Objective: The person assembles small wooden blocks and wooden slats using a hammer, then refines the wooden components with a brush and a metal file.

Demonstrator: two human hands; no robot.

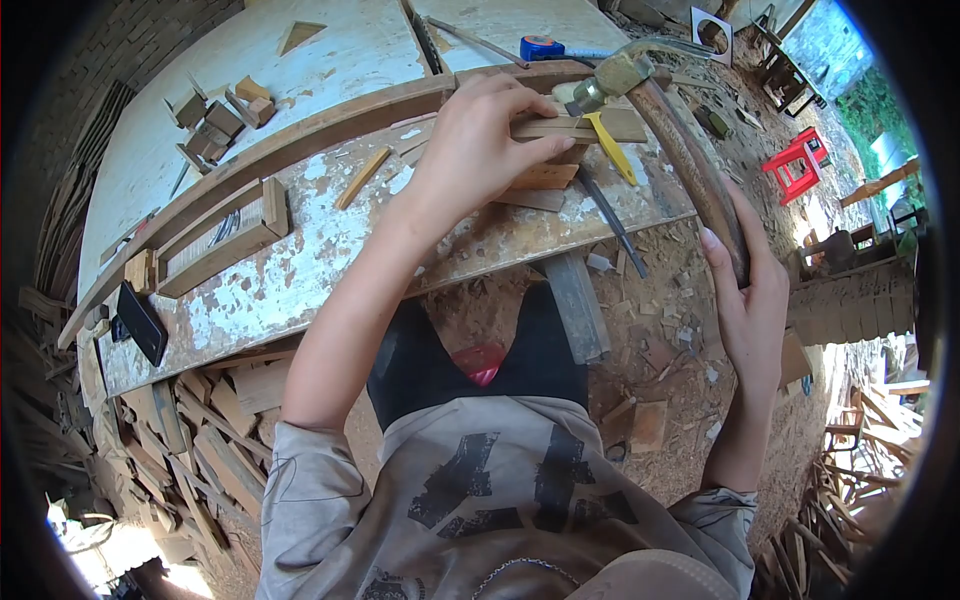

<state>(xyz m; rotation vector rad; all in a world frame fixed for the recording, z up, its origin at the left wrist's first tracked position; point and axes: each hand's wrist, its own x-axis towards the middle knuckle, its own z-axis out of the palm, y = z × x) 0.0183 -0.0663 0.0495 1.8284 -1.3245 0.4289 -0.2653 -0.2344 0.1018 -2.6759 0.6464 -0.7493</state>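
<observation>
My right hand [750, 280] is wrapped round the wooden handle of a hammer [690, 150], low on the handle. The hammer's metal head hangs just above and right of my left fingertips. With thumb and forefinger, my left hand [485, 145] grips a small stack of wooden strips [545, 128] at the bench edge. Any nail between those fingers is too small to make out. Beneath the strips lies a reddish-brown wood block [545, 178]. A yellow-handled tool [612, 150] and a dark metal rod [612, 222] rest just right of the stack.
The paint-worn workbench [330, 250] carries a long wooden rail [310, 135], an open wooden box frame [225, 238], a phone [142, 322], a blue tape measure [543, 48] and small wood blocks [215, 130]. Scrap wood [215, 450] is heaped below. A red stool [797, 165] stands right.
</observation>
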